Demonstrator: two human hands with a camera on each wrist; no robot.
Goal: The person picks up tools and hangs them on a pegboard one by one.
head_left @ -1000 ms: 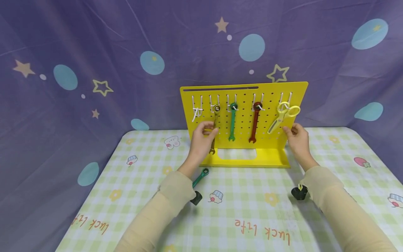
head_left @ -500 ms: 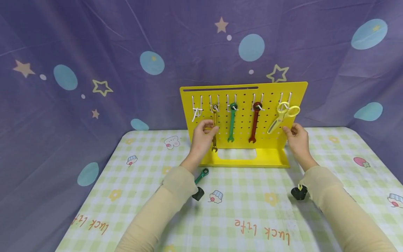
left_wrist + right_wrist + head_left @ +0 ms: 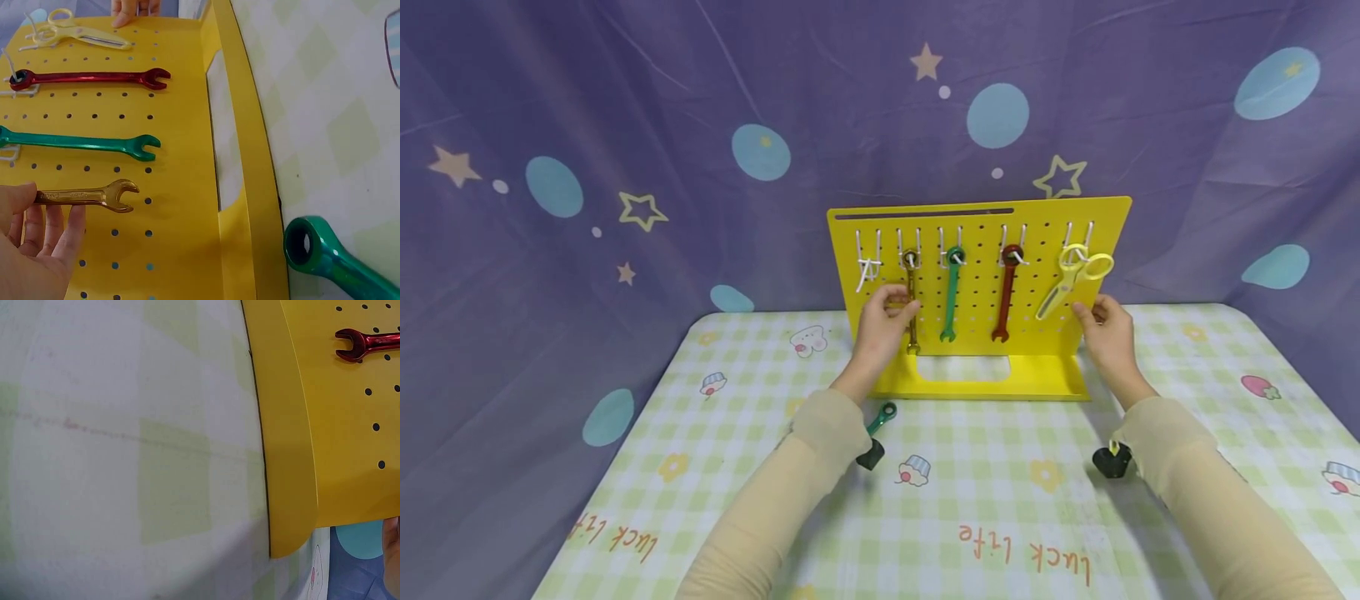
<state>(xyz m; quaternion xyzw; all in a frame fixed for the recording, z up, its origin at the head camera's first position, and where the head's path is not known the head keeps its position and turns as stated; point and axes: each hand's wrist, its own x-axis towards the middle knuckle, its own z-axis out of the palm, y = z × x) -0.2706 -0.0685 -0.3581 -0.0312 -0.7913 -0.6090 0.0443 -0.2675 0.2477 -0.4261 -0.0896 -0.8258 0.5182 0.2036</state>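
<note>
My left hand [image 3: 882, 333] pinches a gold combination wrench [image 3: 81, 196] by its shank, thumb on one side and fingers on the other. The wrench hangs down the yellow pegboard [image 3: 977, 342], its ring end around a white hook and its open end low. With thumb in front and fingers at the edge, my right hand [image 3: 1108, 333] grips the pegboard's right side. A green wrench [image 3: 951, 300] and a red wrench [image 3: 1006, 296] hang from hooks to the right of the gold one. Yellow scissors [image 3: 1070, 279] hang near my right hand.
Another green wrench [image 3: 883, 417] lies on the checked tablecloth [image 3: 985, 467] in front of the board, partly hidden by my left wrist. The leftmost white hook [image 3: 868, 268] carries nothing. A purple curtain [image 3: 880, 125] stands behind the table.
The gold wrench's ring end has shifted slightly left on the hook, and its lower end has swung right and up, straightening the wrench. My right hand stays at the board's edge.
</note>
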